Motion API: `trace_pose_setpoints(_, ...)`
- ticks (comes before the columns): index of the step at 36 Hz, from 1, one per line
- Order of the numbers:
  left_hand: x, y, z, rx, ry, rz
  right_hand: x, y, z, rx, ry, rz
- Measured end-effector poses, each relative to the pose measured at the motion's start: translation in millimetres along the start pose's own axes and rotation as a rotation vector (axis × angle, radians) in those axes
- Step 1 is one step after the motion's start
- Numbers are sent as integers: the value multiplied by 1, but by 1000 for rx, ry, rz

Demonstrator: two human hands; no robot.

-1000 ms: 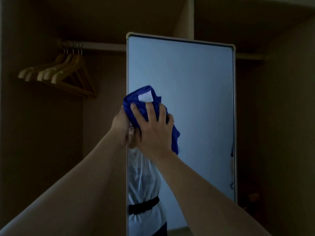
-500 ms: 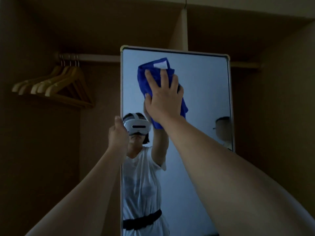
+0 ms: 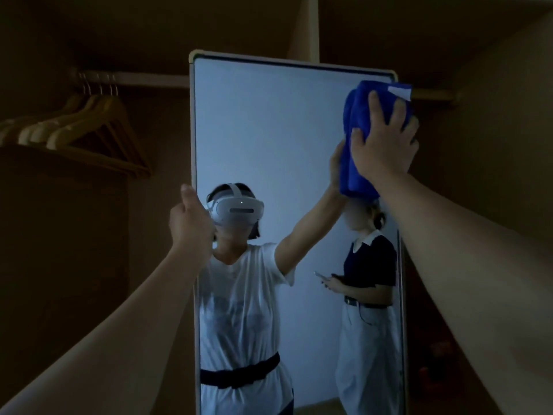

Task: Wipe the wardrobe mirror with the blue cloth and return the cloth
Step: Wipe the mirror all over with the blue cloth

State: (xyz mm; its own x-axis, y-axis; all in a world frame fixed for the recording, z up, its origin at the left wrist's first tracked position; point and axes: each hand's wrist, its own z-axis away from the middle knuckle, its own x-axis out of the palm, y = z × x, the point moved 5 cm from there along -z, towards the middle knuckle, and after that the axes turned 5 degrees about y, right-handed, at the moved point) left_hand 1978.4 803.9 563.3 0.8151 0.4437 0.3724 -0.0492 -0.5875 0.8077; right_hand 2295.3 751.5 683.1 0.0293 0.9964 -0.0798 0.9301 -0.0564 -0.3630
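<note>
1. Inside the dim wardrobe [image 3: 59,265], a tall framed mirror [image 3: 284,130] stands upright, its pale frame running from near the hanging rail [image 3: 143,79] down past the bottom edge of the view.
2. Reflected in the glass are the person wearing a white headset [image 3: 236,209], a white shirt and a dark belt, and a second person [image 3: 369,295] in a dark top, holding a phone, toward the right edge.
3. Wooden hangers [image 3: 74,130] hang in a bunch on the rail to the left of the mirror, well apart from both hands.
4. At the mirror's upper right corner, the blue cloth [image 3: 356,151] is bunched and pressed against the glass, its top reaching past the frame; a pale label shows at its upper right.
5. The right hand [image 3: 384,145] lies over the cloth with fingers spread wide, the grip flat and pressing on it.
6. The left hand [image 3: 190,220] is at the mirror's left edge, fingers curled around behind the frame, thumb up; how tightly it grips cannot be told.
</note>
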Motion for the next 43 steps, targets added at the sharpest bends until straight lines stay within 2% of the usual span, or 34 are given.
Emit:
trace_pose_setpoints(11, 5, -10, -12, 5, 40, 25, 3, 16, 63, 32, 38, 7)
trace_pose_setpoints(14, 5, -9, -11, -39, 22, 140, 5, 19, 84, 48, 24, 21)
trace_pose_setpoints(20, -9, -8, -8, -101, -69, -35, 6, 18, 119, 28, 7, 42)
trace_pose_setpoints(25, -40, -63, 15, -226, -175, -143, 5, 22, 145, -11, -9, 52)
trace_pose_setpoints(31, -66, -136, 60, -437, -239, -88, 6, 23, 186, -57, -7, 62)
trace_pose_setpoints(37, -79, -158, 82, -447, -174, -126, 10, 14, 239, -120, -45, 44)
trace_pose_setpoints(41, -77, -149, 88, -389, -176, -154, 10, -1, 262, -171, -83, 40)
trace_pose_setpoints(43, -77, -148, 89, -481, -150, -113, 9, -9, 273, -219, -90, 21)
